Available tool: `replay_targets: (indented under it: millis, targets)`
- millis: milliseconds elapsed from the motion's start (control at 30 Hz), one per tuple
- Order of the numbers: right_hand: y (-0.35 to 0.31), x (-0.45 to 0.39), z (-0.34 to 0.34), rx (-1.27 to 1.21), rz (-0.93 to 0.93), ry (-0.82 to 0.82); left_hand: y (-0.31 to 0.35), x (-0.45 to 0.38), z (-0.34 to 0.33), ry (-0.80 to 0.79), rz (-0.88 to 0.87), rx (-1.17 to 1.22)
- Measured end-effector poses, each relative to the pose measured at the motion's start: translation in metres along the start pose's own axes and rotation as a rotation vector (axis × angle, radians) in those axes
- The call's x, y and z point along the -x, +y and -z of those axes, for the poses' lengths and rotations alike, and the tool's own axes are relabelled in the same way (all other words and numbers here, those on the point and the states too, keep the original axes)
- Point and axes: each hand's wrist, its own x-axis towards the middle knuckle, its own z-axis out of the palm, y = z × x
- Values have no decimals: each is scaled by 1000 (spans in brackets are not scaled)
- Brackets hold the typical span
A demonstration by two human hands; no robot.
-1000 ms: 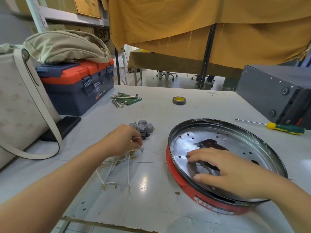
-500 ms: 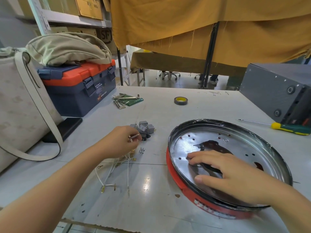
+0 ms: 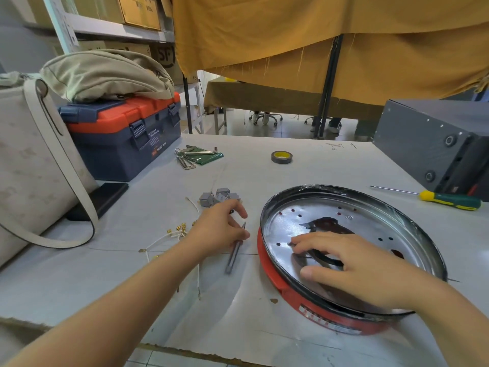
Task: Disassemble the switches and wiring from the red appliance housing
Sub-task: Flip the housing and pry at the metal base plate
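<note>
- Your right hand (image 3: 352, 263) is lying palm down inside the red appliance housing (image 3: 312, 300), fingers spread and fairly straight, pressing on the shiny metal plate (image 3: 370, 223) next to its dark cutout. It isn't gripping anything.
- The housing is sitting flat on the white table (image 3: 291, 160), right of centre, just beside your left hand.
- Your left hand (image 3: 221, 231) is curling its fingers around a thin grey metal tool (image 3: 234, 254), pinching it near the top; the lower end is pointing down at the table. Can't tell exactly what tool that is.
- The grey switches (image 3: 215, 198) are already out, piled on the table just past your left knuckles.
- The white wires (image 3: 169, 238) with brass terminals are lying loose under and left of your left wrist.
- Further back you're keeping hex keys (image 3: 194, 156), a roll of tape (image 3: 281, 157) and a blue-and-orange toolbox (image 3: 124, 139).
- A yellow-green screwdriver (image 3: 447, 200) is resting to the right, beside a grey metal box (image 3: 428, 139).
</note>
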Motion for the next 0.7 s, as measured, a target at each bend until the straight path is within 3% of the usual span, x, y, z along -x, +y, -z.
replay_targets:
  millis: [500,600,700]
  targets:
    - [0,12,10,-136,-133,143,-3,0,-9,24,-116,-506]
    - [2,19,17,-150,-126,270,6,3,-7,152,-214,-411]
    - [14,28,23,-149,-190,457,23,8,-7,179,-173,-27]
